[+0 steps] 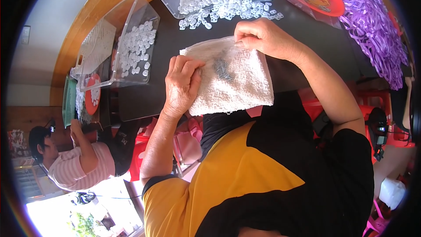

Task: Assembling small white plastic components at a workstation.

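Note:
A white terry towel lies before me at the table's near edge, its front part hanging over my lap. On its middle rests a small heap of thin grey metal pieces, too small to tell apart. At the towel's left edge, my left hand is closed, fingers curled over the cloth. My right hand pinches at the far right edge of the towel, thumb against forefinger; anything tiny between those fingertips is hidden.
Beyond the towel, a clear bin spills white plastic pieces onto the dark table. Another clear bin stands left. Far right are a red-orange dish and purple ribbons. A co-worker sits at left.

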The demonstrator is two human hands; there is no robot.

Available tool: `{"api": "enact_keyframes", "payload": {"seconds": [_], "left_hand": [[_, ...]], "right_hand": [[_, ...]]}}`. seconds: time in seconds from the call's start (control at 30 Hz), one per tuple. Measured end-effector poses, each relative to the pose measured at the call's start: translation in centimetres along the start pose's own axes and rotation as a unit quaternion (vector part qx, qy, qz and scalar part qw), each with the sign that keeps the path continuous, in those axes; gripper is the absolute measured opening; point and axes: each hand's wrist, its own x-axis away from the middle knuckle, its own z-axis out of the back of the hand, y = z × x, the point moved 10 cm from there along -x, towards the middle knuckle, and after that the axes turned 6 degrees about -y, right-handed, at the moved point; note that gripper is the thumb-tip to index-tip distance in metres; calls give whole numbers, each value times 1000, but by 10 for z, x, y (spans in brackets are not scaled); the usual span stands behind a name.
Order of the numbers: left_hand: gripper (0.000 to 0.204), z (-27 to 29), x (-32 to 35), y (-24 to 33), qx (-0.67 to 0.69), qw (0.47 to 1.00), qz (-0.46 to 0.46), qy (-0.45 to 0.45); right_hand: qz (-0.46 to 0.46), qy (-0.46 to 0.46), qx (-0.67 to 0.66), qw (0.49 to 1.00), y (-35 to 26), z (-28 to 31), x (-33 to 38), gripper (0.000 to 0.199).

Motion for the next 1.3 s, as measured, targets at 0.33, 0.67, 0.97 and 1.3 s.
{"api": "enact_keyframes", "payload": {"seconds": [0.33, 0.67, 0.97, 1.3], "left_hand": [[18, 10, 7, -3, 6, 1000, 1, 5], [17, 17, 11, -5, 8, 1000, 0, 12], [19, 19, 12, -12, 38, 999, 17, 9], [19, 16, 18, -40, 172, 980, 99, 3]], "right_hand": [[9, -3, 4, 1000, -11, -7, -3, 7], [-4, 1, -28, 1000, -9, -11, -7, 11], [7, 7, -10, 1000, -13, -11, -8, 10], [-5, -9, -11, 1000, -17, -14, -10, 7]]}}
